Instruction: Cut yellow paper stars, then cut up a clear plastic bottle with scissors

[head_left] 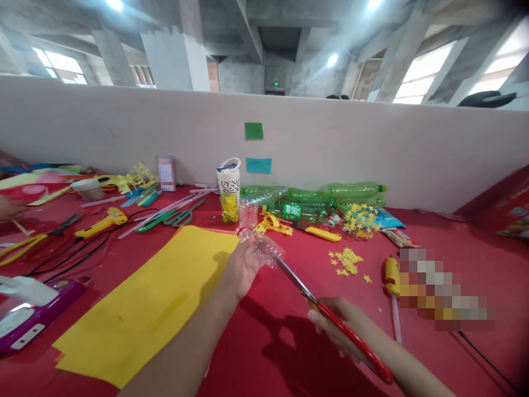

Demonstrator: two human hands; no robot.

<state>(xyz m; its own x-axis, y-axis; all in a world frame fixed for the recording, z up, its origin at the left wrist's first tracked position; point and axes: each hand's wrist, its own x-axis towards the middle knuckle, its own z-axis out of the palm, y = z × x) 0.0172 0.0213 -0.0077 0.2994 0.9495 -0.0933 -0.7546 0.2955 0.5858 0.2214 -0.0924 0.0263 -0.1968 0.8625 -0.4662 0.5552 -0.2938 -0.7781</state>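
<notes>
My left hand (242, 267) is closed around a clear plastic bottle piece (266, 248) with a red ring at its neck, held above the red table. My right hand (341, 322) grips a large pair of scissors (330, 317) with red handles. Their metal blades reach up and left to the cut edge of the bottle piece, touching or overlapping it; I cannot tell how far the plastic lies between them. Beneath my left forearm lies a yellow sheet (165, 298). Just behind the bottle piece stands a clear ridged plastic piece (248, 213).
Green bottles (309, 198) lie along the white partition (330, 143). Yellow paper stars (347, 260), a utility knife (323, 234) and a yellow glue gun (392, 275) are to the right. Leftward are another glue gun (103, 221), pliers-like yellow-handled scissors (28, 245), a purple power strip (45, 311) and another person's hand (10, 209).
</notes>
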